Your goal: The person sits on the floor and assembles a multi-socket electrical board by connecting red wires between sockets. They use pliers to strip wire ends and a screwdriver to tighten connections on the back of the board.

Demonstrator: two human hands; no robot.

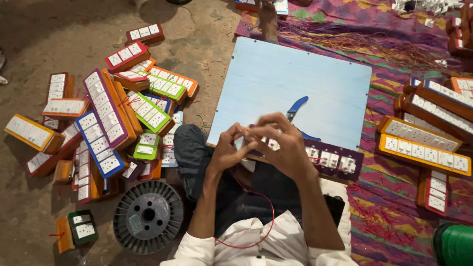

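My left hand point(227, 150) and right hand point(282, 143) meet in front of me, fingertips together, pinching something small that I cannot make out. They work at the near end of a dark purple switch panel point(335, 158), which lies across my lap and the near edge of a pale blue board point(276, 79). The panel holds a row of white switches and sockets. A thin red wire point(268, 216) loops from under my hands down over my white shirt. Blue-handled pliers point(297, 106) lie on the board just beyond my right hand, partly hidden by it.

I sit on the floor point(59, 29), my knee in dark trousers pointing toward my left. To my left lies a heap of finished switch panels point(106, 116) with orange, purple, blue, green and red frames, piled loosely over one another. Near my left elbow a grey empty wire spool point(148, 216) lies flat. To my right a bright patterned cloth point(389, 216) covers the floor, bearing more long panels in orange frames point(423, 150). A bundle of thin wires point(364, 42) lies on the cloth beyond the board. Another person's foot point(267, 17) rests at the board's far edge.
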